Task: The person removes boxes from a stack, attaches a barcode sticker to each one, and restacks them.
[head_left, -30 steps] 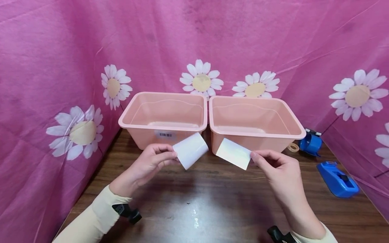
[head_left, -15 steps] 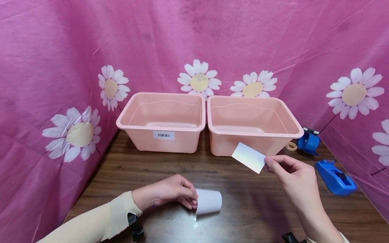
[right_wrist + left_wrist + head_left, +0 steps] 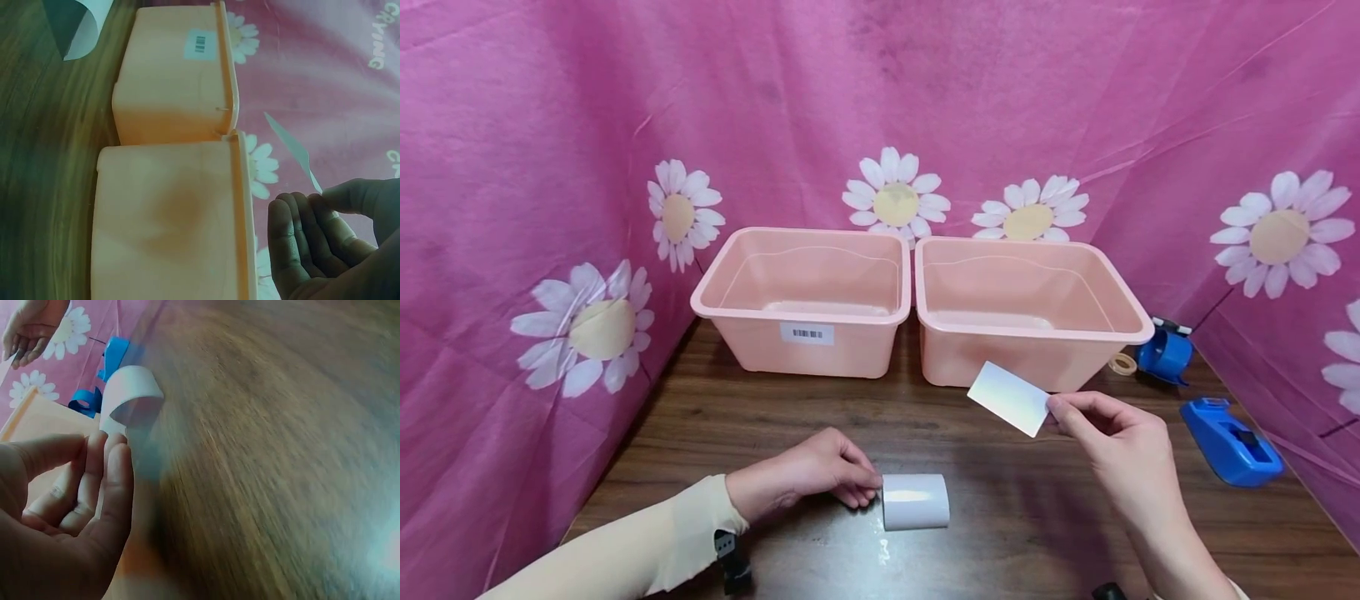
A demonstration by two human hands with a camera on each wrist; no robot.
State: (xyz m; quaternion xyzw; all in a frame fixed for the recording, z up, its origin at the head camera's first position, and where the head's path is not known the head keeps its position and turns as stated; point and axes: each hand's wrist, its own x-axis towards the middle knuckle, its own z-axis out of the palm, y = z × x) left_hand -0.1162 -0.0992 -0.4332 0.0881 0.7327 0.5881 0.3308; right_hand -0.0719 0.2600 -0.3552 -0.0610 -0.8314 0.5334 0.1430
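A curled white paper card (image 3: 916, 502) lies arched on the table in the head view. My left hand (image 3: 827, 471) is just left of it, its loosely bent fingertips close to the paper's edge; whether they touch cannot be told. The left wrist view has the curled paper (image 3: 132, 390) just beyond the fingertips. My right hand (image 3: 1123, 454) pinches a flat white card (image 3: 1010, 398) by its corner between thumb and fingers, raised before the right bin. From the right wrist, the card (image 3: 289, 140) is seen nearly edge-on.
Two pink plastic bins (image 3: 805, 354) stand side by side at the back, the left one with a barcode label. A blue tape dispenser (image 3: 1232, 442), a blue ring-shaped holder (image 3: 1165, 357) and a small tape roll (image 3: 1122, 364) lie right. A pink flowered cloth (image 3: 775, 100) hangs behind.
My left hand has brought the curled paper down onto the table near the front, and its fingers have drawn back slightly from it. My right hand has shifted right with the card.
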